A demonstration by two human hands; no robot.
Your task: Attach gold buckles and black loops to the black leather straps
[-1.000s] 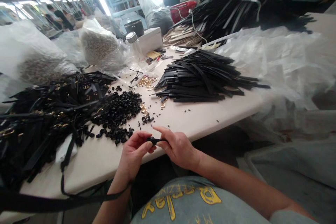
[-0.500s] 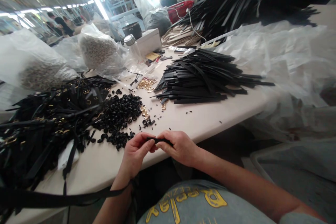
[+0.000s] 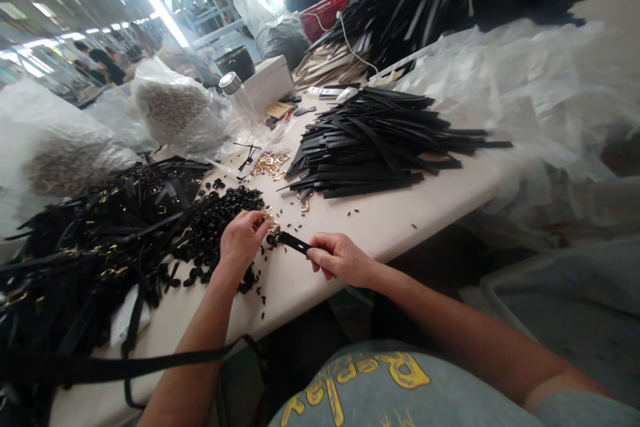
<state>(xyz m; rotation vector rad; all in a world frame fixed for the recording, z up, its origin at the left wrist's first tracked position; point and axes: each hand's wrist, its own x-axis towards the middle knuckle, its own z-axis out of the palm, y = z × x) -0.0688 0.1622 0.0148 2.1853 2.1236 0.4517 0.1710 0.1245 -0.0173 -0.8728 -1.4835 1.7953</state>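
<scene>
A short black strap with a small slot cut in it is pinched at one end by my right hand, just above the table's front part. My left hand is at the small cluster of gold buckles, fingertips pinched together on one of them. Under and beside that hand spreads a heap of small black loops. More gold buckles lie farther back. To the right of them is a large pile of flat black straps.
Straps with gold buckles are heaped on the left. Behind them stand clear plastic bags with small pieces. A lidded jar, a white box and a red basket are at the back. Plastic sheeting covers the right.
My hands have separated. The left has let go of the strap and moved up and left to the gold buckles. The right keeps the strap, now stretched out with its slot showing.
</scene>
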